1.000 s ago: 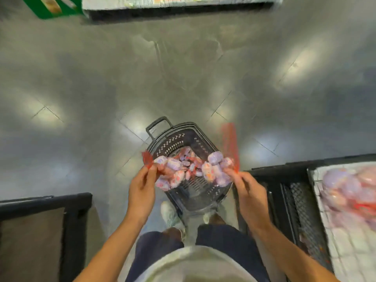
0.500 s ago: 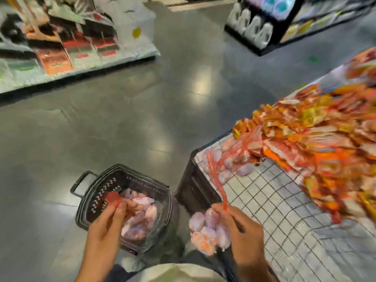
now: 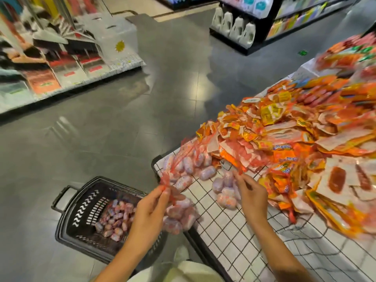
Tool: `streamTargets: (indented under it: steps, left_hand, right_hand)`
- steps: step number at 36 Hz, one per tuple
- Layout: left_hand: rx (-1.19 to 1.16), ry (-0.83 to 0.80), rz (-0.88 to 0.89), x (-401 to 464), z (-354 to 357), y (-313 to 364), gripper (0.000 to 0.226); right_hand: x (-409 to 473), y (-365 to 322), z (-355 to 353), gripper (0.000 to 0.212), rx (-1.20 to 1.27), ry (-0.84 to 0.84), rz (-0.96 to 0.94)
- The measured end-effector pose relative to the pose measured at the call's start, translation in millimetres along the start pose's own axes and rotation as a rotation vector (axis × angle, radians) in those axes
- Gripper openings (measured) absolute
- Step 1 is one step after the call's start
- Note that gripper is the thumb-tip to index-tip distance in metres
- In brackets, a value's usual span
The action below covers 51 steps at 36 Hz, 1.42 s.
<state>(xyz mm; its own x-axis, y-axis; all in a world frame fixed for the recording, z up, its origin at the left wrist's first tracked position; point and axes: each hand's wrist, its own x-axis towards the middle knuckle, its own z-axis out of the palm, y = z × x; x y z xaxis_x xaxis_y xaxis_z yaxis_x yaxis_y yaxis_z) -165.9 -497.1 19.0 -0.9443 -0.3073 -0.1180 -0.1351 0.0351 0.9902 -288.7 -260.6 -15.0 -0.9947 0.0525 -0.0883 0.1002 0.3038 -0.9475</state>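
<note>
- The left grip [image 3: 150,210] is closed in a pinch, thumb against fingertips, on the red neck of a net bag [image 3: 179,217] of small wrapped pieces. The bag hangs free just below and to the right of it, over the near corner of the worktop [image 3: 223,241]. Holding it by the neck probably keeps the load bunched so nothing spills.
- The right grip [image 3: 253,196] has its fingertips nipped on the red mesh top of a second net bag [image 3: 223,190]. That bag lies on the wire just left of it, seemingly being set down with the neck kept up.
- Just ahead of both grips other net bags [image 3: 193,165] lie in a cluster, so like probably goes with like.
- A black basket [image 3: 81,210] stands on the floor [image 3: 122,119], below and left of the left grip and within easy reach. It holds more of the same wrapped pieces.
- The worktop is a white bed under a black wire grid with a raised edge. Beyond and right of the right grip it carries a heap of orange packets [image 3: 284,139].
- The room is a shop with a glossy grey floor. Shelves [image 3: 50,64] stand far to the left of the left grip, and white jugs [image 3: 238,27] sit on a rack far ahead.
</note>
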Motion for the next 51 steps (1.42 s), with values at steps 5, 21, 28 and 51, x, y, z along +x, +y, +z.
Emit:
streamTargets:
  steps: [5, 21, 28, 51]
  left_hand:
    - [-0.032, -0.028, -0.039, 6, 33, -1, 0.03]
    - [0.1, -0.203, -0.136, 56, 81, -18, 0.029]
    - [0.128, -0.239, -0.199, 69, 82, -37, 0.03]
    - [0.443, -0.19, -0.229, 26, 66, -108, 0.051]
  right_hand:
    - [14, 23, -13, 0.034, -0.089, 0.008, -0.056]
    - [11, 44, -19, 0.015, -0.037, 0.062, -0.072]
    - [-22, 63, -7, 0.05, -0.015, 0.135, -0.073]
    - [-66, 120, 41, 0.05, -0.541, -0.126, -0.303]
